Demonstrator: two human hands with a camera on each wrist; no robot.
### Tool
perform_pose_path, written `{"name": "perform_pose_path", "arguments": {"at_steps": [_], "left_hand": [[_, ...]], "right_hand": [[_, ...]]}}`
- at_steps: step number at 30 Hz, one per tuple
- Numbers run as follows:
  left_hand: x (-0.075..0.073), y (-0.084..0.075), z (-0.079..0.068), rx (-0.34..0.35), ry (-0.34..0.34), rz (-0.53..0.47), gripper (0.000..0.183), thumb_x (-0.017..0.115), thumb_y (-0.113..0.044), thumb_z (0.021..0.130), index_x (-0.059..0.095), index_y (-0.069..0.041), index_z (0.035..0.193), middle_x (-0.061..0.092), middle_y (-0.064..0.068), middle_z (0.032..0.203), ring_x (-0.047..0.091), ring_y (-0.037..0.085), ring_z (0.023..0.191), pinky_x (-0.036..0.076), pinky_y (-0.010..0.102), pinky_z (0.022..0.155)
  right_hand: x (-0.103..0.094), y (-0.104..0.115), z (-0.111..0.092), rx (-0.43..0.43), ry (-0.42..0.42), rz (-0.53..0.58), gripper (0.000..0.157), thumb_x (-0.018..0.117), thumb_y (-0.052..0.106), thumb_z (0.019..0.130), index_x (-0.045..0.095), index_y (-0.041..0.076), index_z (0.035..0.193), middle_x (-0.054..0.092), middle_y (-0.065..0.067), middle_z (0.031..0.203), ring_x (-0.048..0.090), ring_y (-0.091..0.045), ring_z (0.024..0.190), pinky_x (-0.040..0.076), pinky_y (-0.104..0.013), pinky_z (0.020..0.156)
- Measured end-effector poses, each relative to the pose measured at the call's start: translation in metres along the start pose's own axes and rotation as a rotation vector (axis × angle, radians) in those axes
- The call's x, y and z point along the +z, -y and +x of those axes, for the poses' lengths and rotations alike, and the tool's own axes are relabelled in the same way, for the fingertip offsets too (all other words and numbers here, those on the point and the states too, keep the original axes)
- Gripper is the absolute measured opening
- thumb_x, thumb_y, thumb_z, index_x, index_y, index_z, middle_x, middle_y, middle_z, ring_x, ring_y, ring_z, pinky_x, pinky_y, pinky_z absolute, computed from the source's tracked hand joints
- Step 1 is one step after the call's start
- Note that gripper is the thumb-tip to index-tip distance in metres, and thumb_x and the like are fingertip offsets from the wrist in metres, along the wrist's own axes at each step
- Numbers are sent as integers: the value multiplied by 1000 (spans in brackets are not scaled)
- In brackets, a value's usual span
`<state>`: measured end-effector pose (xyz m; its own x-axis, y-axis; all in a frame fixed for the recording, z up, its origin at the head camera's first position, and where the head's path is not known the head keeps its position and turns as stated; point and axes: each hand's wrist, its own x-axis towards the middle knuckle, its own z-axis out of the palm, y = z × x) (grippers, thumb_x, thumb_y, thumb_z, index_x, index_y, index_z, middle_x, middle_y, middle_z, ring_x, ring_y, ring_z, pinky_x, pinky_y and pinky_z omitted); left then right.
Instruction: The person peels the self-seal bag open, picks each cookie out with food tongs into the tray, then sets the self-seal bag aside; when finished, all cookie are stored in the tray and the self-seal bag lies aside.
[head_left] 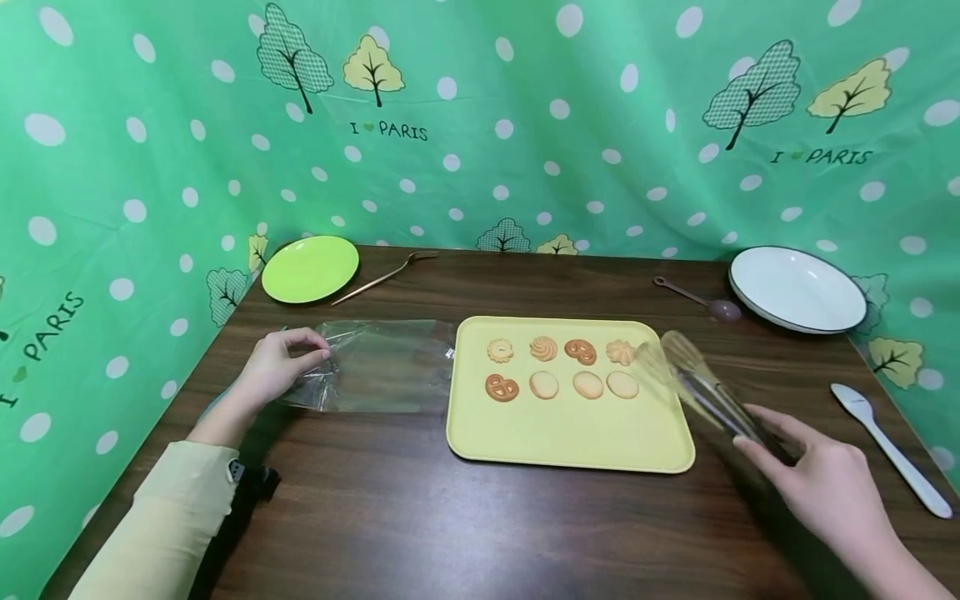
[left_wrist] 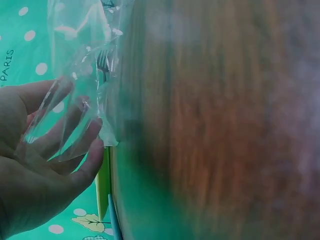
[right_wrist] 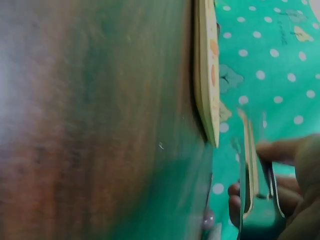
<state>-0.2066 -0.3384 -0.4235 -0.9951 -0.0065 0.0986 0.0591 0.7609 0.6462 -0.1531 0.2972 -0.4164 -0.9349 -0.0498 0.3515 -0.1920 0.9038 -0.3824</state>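
A clear plastic bag (head_left: 390, 367) lies flat to the left of the yellow tray (head_left: 540, 437). At the bag's left end my left hand (head_left: 272, 367) holds the thin film; in the left wrist view, the crinkled plastic (left_wrist: 75, 115) covers its bent fingers. My right hand (head_left: 821, 475) grips tongs (head_left: 720, 400), their blurred tips over the tray's right edge. Between those tips no cookie can be made out. Two rows of cookies lie on the tray, among them a pretzel cookie (head_left: 502, 387), a swirl cookie (head_left: 543, 348) and an oval cookie (head_left: 588, 385).
Behind the bag are a lime-green plate (head_left: 310, 269) and a fork (head_left: 382, 277). At the back right, a purple-ended spoon (head_left: 723, 311) lies beside a white dish (head_left: 798, 287). A white knife (head_left: 892, 450) rests near the table's right edge. Green patterned cloth hangs behind.
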Motion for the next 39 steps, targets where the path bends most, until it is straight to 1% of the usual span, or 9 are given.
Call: {"name": "perform_pose_path", "arguments": {"at_steps": [1, 4, 7, 11, 17, 23, 26, 35, 39], "left_hand": [[0, 0, 0, -12, 13, -3, 11, 69, -24, 88, 70, -15, 92, 69, 3, 89, 57, 17, 82, 43, 28, 71], [-1, 2, 1, -50, 54, -23, 12, 69, -24, 88, 69, -13, 92, 67, 6, 84, 58, 18, 73, 45, 28, 63], [0, 5, 1, -79, 76, -32, 12, 69, -23, 88, 69, -12, 93, 65, 7, 81, 56, 18, 67, 45, 28, 59], [2, 9, 3, -62, 87, 5, 9, 70, -23, 87, 70, -15, 90, 67, 5, 86, 55, 20, 76, 43, 33, 72], [4, 12, 7, -35, 95, 26, 5, 71, -21, 86, 71, -16, 86, 69, 5, 90, 56, 23, 86, 30, 48, 101], [8, 11, 11, -34, 116, 25, 5, 71, -23, 86, 71, -18, 86, 69, 3, 89, 59, 22, 88, 35, 46, 94], [9, 12, 12, -35, 121, 27, 6, 71, -25, 86, 71, -19, 87, 69, 2, 89, 59, 21, 88, 37, 45, 91], [5, 6, 9, -41, 112, 73, 13, 72, -24, 85, 70, -16, 95, 70, 5, 97, 62, 24, 94, 44, 43, 84], [0, -5, 15, -14, 129, 75, 19, 72, -22, 85, 68, -13, 102, 68, 9, 107, 62, 29, 103, 46, 47, 86]], "right_hand": [[0, -3, 2, 32, -4, -8, 45, 76, 27, 80, 64, 4, 118, 67, -27, 99, 29, -4, 40, 23, -25, 40], [1, -10, 8, 126, 13, -42, 48, 72, 29, 84, 61, -1, 120, 64, -32, 103, 35, -7, 39, 27, -29, 41], [3, -18, 11, 177, 39, -54, 48, 69, 29, 87, 60, -5, 120, 66, -28, 86, 39, -10, 40, 29, -31, 43], [5, -27, 13, 210, 64, -71, 49, 68, 30, 88, 59, -6, 119, 64, -20, 68, 51, -24, 47, 31, -34, 44], [4, -34, 17, 244, 115, -150, 55, 71, 31, 85, 55, -6, 122, 62, -34, 92, 55, -41, 58, 33, -38, 43], [4, -31, 20, 275, 245, -229, 62, 71, 30, 84, 46, -11, 124, 54, -40, 106, 54, -55, 71, 39, -50, 48], [4, -30, 23, 293, 285, -251, 66, 70, 33, 84, 43, -14, 123, 53, -41, 103, 54, -57, 73, 40, -53, 51], [4, -25, 35, 266, 484, -261, 87, 64, 38, 85, 26, -29, 125, 50, -47, 94, 55, -54, 71, 44, -53, 54], [-2, -17, 45, 208, 478, -285, 97, 64, 44, 85, 17, -27, 133, 46, -49, 107, 52, -59, 82, 43, -58, 61]]}}
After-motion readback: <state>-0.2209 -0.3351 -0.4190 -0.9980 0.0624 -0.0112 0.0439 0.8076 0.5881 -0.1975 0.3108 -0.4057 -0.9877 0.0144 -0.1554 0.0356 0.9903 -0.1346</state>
